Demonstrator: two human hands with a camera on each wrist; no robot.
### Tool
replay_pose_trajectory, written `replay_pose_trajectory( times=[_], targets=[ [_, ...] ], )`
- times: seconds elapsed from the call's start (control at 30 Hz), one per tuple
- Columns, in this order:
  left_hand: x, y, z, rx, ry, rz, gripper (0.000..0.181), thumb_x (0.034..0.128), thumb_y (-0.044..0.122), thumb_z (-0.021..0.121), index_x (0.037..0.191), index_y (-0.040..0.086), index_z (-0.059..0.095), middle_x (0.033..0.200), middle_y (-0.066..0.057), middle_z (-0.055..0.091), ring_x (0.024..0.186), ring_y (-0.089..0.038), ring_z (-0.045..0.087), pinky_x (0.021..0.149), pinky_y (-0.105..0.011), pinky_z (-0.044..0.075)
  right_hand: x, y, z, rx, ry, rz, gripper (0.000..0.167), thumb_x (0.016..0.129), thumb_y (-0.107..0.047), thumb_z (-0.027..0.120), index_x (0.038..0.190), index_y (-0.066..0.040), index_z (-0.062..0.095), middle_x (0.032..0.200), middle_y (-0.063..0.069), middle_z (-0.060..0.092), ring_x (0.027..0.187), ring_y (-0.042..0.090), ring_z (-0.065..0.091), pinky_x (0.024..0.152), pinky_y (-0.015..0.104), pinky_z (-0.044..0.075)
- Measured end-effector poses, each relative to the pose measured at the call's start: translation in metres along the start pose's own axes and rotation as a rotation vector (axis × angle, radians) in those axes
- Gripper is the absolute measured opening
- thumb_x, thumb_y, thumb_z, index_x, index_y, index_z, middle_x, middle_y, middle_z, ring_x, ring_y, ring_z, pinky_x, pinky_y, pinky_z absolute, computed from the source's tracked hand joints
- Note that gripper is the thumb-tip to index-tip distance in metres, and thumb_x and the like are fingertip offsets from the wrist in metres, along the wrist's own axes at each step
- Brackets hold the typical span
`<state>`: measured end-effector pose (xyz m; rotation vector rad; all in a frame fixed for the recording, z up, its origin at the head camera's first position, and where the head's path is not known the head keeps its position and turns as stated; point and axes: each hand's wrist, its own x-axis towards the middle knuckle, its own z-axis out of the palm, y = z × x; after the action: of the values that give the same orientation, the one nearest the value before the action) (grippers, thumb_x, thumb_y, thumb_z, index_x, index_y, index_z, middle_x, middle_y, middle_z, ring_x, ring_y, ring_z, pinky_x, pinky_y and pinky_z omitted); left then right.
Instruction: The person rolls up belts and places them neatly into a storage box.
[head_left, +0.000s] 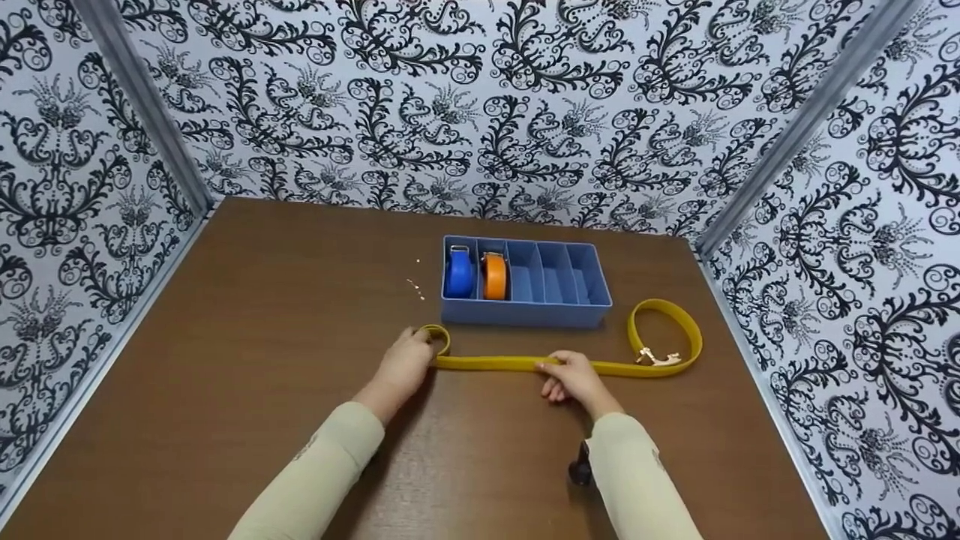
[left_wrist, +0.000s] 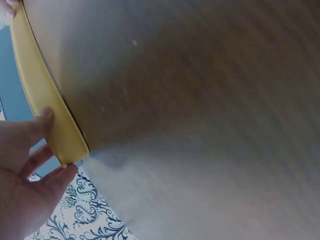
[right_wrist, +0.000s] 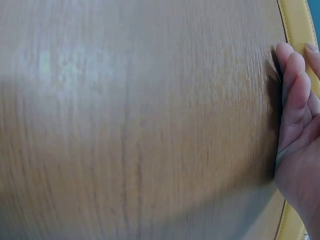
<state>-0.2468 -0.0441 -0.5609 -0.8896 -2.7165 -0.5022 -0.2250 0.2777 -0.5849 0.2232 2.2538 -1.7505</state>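
A yellow belt [head_left: 495, 364] with stitched edges stretches across the brown table, standing on its edge. My left hand [head_left: 407, 363] holds its left end, which curls into a small loop; in the left wrist view the thumb lies on the strap [left_wrist: 42, 75] and fingertips touch its lower edge. Farther right, my right hand [head_left: 574, 377] pinches the strap between thumb and index finger, the other fingers curled beneath. Beyond it the belt bends into a wide loop with a gold-coloured buckle [head_left: 657, 358]. The right wrist view shows only part of this hand [right_wrist: 300, 110] beside the strap.
Behind the belt stands a blue divided box [head_left: 525, 313]. A rolled blue belt [head_left: 459, 274] and a rolled orange belt [head_left: 494, 276] sit in its two left compartments. A small black object [head_left: 580, 469] lies beside the right sleeve. Patterned walls [head_left: 480, 112] enclose the table.
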Motion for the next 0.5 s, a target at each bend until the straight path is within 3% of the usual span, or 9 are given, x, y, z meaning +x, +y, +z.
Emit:
replay_pose_trajectory(
  times=[0.07, 0.17, 0.33, 0.43, 0.5],
  targets=[
    [-0.0008, -0.0005, -0.0007, 0.083, -0.003, 0.066, 0.014, 0.0794, -0.011, 0.061, 0.083, -0.002, 0.071, 0.095, -0.018, 0.063, 0.101, -0.038, 0.059, 0.088, -0.044, 0.05, -0.0003, 0.0, 0.0012, -0.008, 0.011, 0.005, 0.02, 0.094, -0.017, 0.065, 0.1, 0.002, 0.064, 0.058, 0.013, 0.064, 0.039, 0.012, 0.056, 0.038, 0.022, 0.046],
    [-0.0023, -0.001, -0.003, 0.164, -0.057, 0.127, 0.01, 0.0792, -0.007, 0.062, 0.073, -0.002, 0.069, 0.086, -0.018, 0.064, 0.102, -0.037, 0.062, 0.098, -0.041, 0.045, -0.0008, -0.0003, 0.0028, -0.014, 0.022, 0.005, 0.019, 0.094, -0.016, 0.065, 0.1, 0.002, 0.065, 0.058, 0.013, 0.064, 0.039, 0.012, 0.055, 0.038, 0.022, 0.045],
    [-0.0018, 0.0036, -0.0045, 0.09, -0.156, 0.054, 0.028, 0.0814, 0.023, 0.076, 0.075, -0.003, 0.07, 0.091, -0.018, 0.065, 0.108, -0.036, 0.061, 0.107, -0.04, 0.036, -0.0013, -0.0016, 0.0042, -0.014, 0.028, -0.014, 0.019, 0.095, -0.014, 0.063, 0.101, 0.004, 0.064, 0.058, 0.014, 0.064, 0.039, 0.012, 0.056, 0.038, 0.022, 0.045],
    [-0.0016, 0.0066, -0.0013, 0.068, -0.151, 0.048, 0.041, 0.0773, 0.038, 0.081, 0.085, -0.001, 0.072, 0.093, -0.017, 0.066, 0.109, -0.033, 0.061, 0.108, -0.039, 0.035, -0.002, -0.0018, 0.0054, -0.015, 0.04, -0.019, 0.019, 0.095, -0.014, 0.063, 0.102, 0.004, 0.064, 0.058, 0.015, 0.064, 0.039, 0.013, 0.056, 0.037, 0.022, 0.045],
    [-0.0018, 0.0086, 0.0021, 0.09, -0.126, 0.075, 0.04, 0.0774, 0.039, 0.081, 0.086, 0.001, 0.073, 0.087, -0.014, 0.067, 0.1, -0.03, 0.064, 0.108, -0.039, 0.034, -0.0029, -0.0012, 0.006, -0.005, 0.042, -0.023, 0.02, 0.095, -0.014, 0.064, 0.102, 0.005, 0.064, 0.058, 0.016, 0.064, 0.038, 0.013, 0.055, 0.037, 0.022, 0.045]
  ],
)
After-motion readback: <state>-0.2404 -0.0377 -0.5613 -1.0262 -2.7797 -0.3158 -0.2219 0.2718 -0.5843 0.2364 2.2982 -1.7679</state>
